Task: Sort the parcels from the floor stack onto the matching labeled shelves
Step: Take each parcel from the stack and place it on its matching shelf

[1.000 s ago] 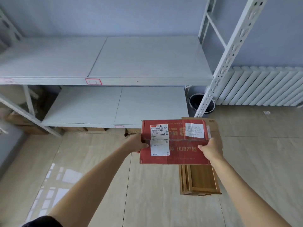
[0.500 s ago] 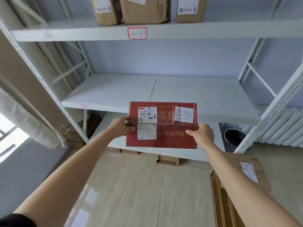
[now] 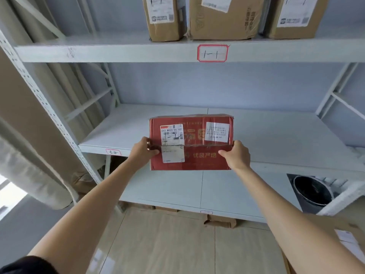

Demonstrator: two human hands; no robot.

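Observation:
I hold a red cardboard parcel (image 3: 199, 153) with white shipping labels in front of the middle shelf (image 3: 276, 135) of a white metal rack. My left hand (image 3: 143, 153) grips its left edge and my right hand (image 3: 236, 155) grips its right edge, thumbs on top. The parcel's far end reaches over the shelf's front lip. The top shelf (image 3: 118, 52) carries a red-framed label (image 3: 213, 53) reading "1-1" and three brown parcels (image 3: 223, 16). A smaller label (image 3: 113, 152) sticks on the middle shelf's front edge, left of my left hand.
A lower shelf (image 3: 197, 190) lies beneath the parcel. A black bucket (image 3: 312, 191) stands at the right beside the rack. More brown parcels (image 3: 347, 238) lie on the tiled floor at the lower right. A beige curtain (image 3: 29, 135) hangs left of the rack upright.
My view has tilted upward, bringing the top shelf and its parcels into sight. Both hands have carried the red parcel up and forward, from over the floor stack to the middle shelf's edge.

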